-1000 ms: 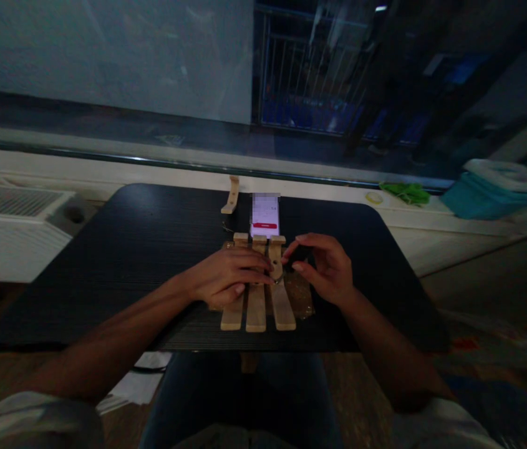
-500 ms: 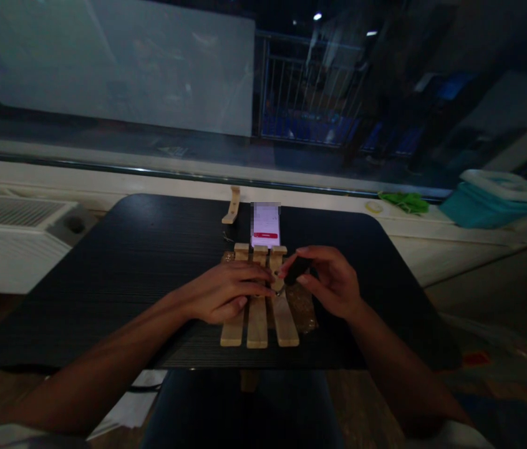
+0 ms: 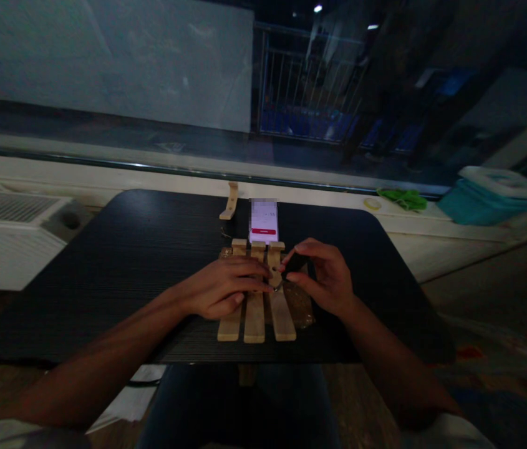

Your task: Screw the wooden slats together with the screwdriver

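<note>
On dk table (image 3: 160, 262), L hand (image 3: 226, 288) spread over wooden pcs (image 3: 254, 321), R hand (image 3: 326, 279) pinching blk tool (image 3: 294, 265).

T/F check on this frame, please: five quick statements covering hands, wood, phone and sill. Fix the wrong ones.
1. The left hand rests across the wooden pieces. True.
2. The right hand is empty. False: it holds a dark-handled tool over the rightmost wooden piece.
3. The phone has its screen lit. True.
4. Every piece of wood is under or beside the left hand. False: a separate bent wooden piece sits at the far edge of the table, left of the phone.
5. A crumpled green item lies on the windowsill, beside the teal container. True.
</note>
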`<state>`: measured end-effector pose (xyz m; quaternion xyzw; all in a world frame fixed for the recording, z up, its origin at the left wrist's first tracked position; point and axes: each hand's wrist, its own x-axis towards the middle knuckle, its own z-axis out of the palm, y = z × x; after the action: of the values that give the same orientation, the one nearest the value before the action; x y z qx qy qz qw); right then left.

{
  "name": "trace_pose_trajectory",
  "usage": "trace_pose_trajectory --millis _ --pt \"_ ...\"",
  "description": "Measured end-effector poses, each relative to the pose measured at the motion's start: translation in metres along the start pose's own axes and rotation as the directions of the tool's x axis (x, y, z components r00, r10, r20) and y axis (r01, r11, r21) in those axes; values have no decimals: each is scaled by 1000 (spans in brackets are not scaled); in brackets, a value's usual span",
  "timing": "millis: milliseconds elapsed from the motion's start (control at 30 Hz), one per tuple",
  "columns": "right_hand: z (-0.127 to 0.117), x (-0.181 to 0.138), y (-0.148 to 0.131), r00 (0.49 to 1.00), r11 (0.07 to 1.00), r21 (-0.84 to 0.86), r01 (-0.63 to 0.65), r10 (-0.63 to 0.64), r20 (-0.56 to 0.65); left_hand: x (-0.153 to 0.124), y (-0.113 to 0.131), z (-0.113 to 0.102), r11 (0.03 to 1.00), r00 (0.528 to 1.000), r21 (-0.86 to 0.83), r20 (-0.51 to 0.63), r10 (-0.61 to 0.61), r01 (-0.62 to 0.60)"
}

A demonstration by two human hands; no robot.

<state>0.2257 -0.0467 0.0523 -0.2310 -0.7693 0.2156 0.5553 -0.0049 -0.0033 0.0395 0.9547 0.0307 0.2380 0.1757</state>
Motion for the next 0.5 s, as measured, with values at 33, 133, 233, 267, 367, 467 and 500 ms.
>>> trace_pose_trajectory --millis 33,133,233,267,367,467,500 --pt "-1 1 0 1000 1000 8 6 -6 22 1 1 -1 1000 1000 -2 -1 3 -3" --pt "-5 1 -1 995 998 65 -2 -4 98 2 2 -2 1000 1000 -3 3 -8 8" --pt "-10 0 0 990 992 123 -36 19 139 1 1 -2 1000 1000 -8 12 -23 23" --pt "-11 0 0 989 990 130 -52 33 143 0 1 -1 1000 1000 -13 13 -22 22" --pt "-13 -2 1 987 988 124 -96 79 140 -1 -1 0 1000 1000 -27 7 -7 7" --pt "-13 -3 1 988 988 112 -110 97 118 -1 -3 1 999 1000 -32 3 2 -2" --pt "-12 -3 1 990 988 109 -107 96 106 -1 -3 1 999 1000 -33 2 2 -2"
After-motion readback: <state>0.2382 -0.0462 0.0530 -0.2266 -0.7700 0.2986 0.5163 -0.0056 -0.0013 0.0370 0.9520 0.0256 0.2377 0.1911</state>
